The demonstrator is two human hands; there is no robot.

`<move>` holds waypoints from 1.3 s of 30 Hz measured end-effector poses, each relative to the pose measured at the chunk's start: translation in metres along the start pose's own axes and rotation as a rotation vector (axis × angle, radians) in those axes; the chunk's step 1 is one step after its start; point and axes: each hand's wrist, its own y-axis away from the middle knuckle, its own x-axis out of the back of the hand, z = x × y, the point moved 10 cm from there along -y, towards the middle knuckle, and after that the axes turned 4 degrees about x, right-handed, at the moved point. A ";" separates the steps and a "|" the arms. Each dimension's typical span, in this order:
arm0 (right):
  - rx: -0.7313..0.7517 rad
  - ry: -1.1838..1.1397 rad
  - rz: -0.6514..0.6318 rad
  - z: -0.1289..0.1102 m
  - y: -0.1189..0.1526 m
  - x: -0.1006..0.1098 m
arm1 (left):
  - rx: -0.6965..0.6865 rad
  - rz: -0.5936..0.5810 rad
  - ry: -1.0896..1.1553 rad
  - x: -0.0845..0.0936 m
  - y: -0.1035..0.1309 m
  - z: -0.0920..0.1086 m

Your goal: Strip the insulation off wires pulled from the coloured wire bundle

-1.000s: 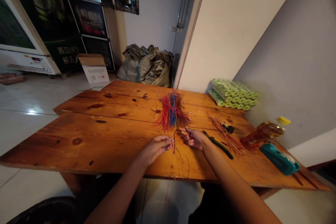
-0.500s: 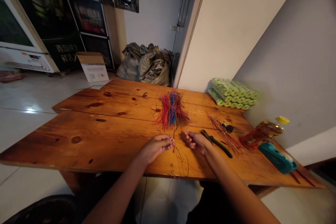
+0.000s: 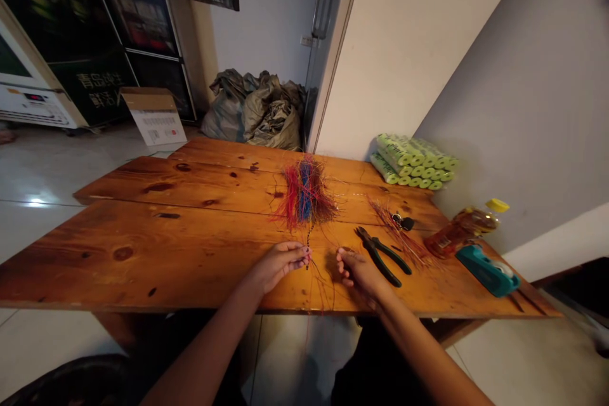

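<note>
My left hand (image 3: 285, 263) is closed in a pinch on a dark braided strand of thin wires (image 3: 311, 236). The strand's loose ends fan out below the fingers toward the table's front edge. To the right, my right hand (image 3: 358, 274) is closed too, thumb against index finger, on what looks like one thin wire; most of it is too fine to follow. Just beyond both hands lies a bundle of red, blue and brown wires (image 3: 305, 193). Dark-handled pliers (image 3: 384, 256) rest beside my right hand, jaws pointing away.
Loose reddish wires (image 3: 399, 231) and a black key fob (image 3: 406, 222) lie right of the pliers. Farther right are a tilted amber drink bottle (image 3: 461, 229) and a teal tape dispenser (image 3: 489, 271). Green-wrapped rolls (image 3: 413, 162) are stacked at the back of the wooden table (image 3: 118, 228).
My right hand has moved slightly down and away from the braid, exposing more of the pliers. My left hand keeps its pinch. The whole view has shifted a little.
</note>
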 end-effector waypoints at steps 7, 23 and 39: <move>-0.075 -0.297 0.013 0.007 0.008 0.000 | 0.010 0.034 0.006 0.003 -0.002 -0.002; 0.210 0.048 0.136 -0.024 0.027 0.015 | 0.021 0.032 0.001 0.000 0.000 -0.003; 0.705 1.218 -0.202 -0.055 0.119 -0.061 | 0.182 -0.078 0.079 -0.034 0.017 -0.032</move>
